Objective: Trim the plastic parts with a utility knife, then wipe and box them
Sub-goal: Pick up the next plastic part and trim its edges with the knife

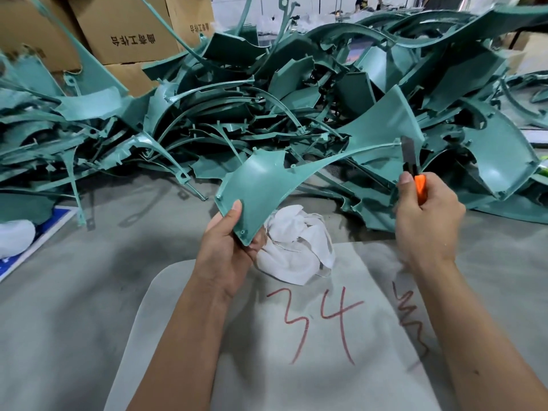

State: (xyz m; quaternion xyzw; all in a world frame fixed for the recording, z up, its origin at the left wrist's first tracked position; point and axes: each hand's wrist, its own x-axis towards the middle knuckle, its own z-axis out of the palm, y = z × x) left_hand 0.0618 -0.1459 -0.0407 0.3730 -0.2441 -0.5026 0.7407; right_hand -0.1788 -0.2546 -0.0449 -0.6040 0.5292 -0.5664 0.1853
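Observation:
My left hand (228, 241) grips the lower corner of a teal plastic part (261, 185), a curved panel whose thin arm sweeps up to the right. My right hand (427, 221) holds an orange utility knife (419, 188) upright, its extended blade (408, 149) touching the far end of that thin arm. A crumpled white cloth (299, 247) lies on the table just below the held part, between my hands.
A big heap of teal plastic parts (267, 93) covers the back of the grey table (89, 292). Cardboard boxes (124, 34) stand at the back left. A pale mat (296, 336) marked 34 in red lies in front. A white bag (14, 235) sits at left.

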